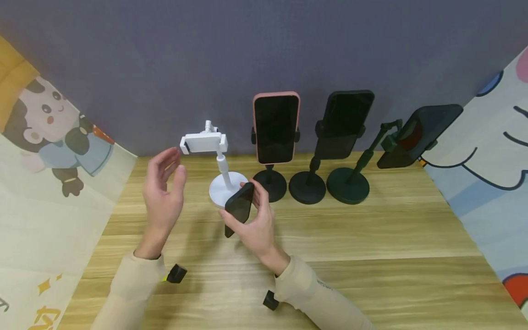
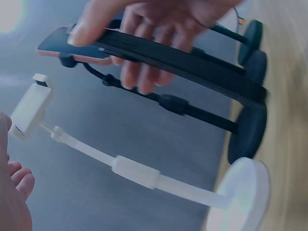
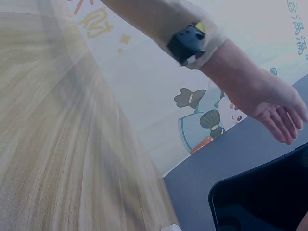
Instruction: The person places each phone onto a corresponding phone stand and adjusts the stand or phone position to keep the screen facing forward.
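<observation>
My right hand (image 1: pixel 257 224) grips a black smartphone (image 1: pixel 240 206) by its edges, thumb on one side and fingers on the other. In the left wrist view the smartphone (image 2: pixel 183 65) shows its long side edge. The phone is tilted in front of the white phone stand (image 1: pixel 224 183), apart from its clamp. That clamp (image 1: pixel 203 142) holds nothing. To the left of the stand, my left hand (image 1: pixel 162 195) is raised with its fingers loosely bent and nothing in them. The right wrist view shows the left hand (image 3: pixel 279 108) beyond the phone.
Right of the white stand are a pink-cased phone (image 1: pixel 276 128) on a black stand, a black phone (image 1: pixel 346 123) on another black stand, and a dark phone (image 1: pixel 425 135) on a dark green stand (image 1: pixel 348 185). A grey wall (image 1: pixel 264 46) rises behind the wooden table (image 1: pixel 371 275).
</observation>
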The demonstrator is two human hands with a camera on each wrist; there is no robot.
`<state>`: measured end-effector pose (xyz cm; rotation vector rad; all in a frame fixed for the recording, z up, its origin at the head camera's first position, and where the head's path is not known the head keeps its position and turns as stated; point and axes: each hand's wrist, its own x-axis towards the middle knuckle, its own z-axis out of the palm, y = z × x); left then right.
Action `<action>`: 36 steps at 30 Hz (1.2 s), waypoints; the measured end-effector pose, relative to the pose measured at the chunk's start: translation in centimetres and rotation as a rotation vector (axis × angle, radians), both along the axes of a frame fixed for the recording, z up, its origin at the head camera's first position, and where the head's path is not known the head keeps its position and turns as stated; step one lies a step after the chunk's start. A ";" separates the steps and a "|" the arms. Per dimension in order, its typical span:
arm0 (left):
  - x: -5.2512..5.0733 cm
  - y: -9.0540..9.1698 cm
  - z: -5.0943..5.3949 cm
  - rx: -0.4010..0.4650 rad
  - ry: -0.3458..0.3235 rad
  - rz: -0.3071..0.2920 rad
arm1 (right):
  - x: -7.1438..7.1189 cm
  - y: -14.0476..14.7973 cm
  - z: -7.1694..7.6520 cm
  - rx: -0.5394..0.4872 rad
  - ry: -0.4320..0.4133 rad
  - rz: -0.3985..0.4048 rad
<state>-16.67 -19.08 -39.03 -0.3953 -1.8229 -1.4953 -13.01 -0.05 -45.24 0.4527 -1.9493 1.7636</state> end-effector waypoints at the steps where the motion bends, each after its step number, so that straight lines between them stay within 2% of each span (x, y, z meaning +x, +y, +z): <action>1: -0.1 0.0 0.3 0.000 -0.004 -0.013 | 0.0 0.0 0.0 0.002 -0.002 0.000; 8: -1.0 0.3 2.0 0.021 0.003 -0.093 | 0.2 0.0 -0.2 0.012 -0.009 0.005; 15: -1.6 0.5 2.7 0.040 0.033 -0.112 | 0.3 0.0 -0.3 0.011 -0.047 0.026; 24: -2.5 0.4 3.2 -0.033 0.052 -0.113 | 0.3 -0.1 -0.8 0.024 -0.065 0.041; 31: -2.8 0.3 3.6 -0.080 0.047 -0.085 | 0.2 -0.2 -0.8 0.072 -0.087 0.043; 36: -2.9 0.2 3.6 -0.090 0.040 -0.082 | 0.0 -0.1 -0.5 0.084 -0.038 0.081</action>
